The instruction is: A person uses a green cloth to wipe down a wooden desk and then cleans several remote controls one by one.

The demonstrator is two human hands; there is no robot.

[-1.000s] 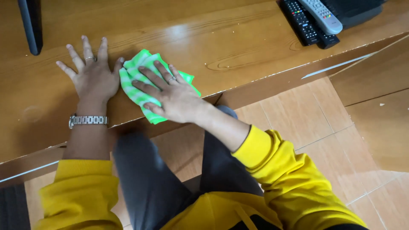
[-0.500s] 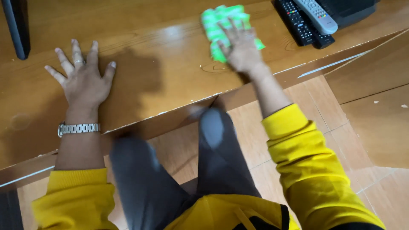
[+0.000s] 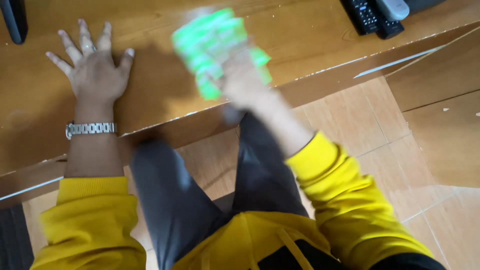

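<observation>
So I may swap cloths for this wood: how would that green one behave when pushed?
The green cloth looks soft and bunched under the right hand, so probably floppy and light. On the glossy wooden desk it likely slides easily.

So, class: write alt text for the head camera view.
A right hand, blurred, presses a green cloth on a wooden desk; the left hand lies flat, fingers spread. Remote controls sit at the far right.

Even daylight is filling the room. Motion blur is smearing the right hand [image 3: 240, 75] and green cloth [image 3: 215, 47]; soft shadow is lying beside the left hand [image 3: 95, 75] fingers, which are staying sharp.
</observation>
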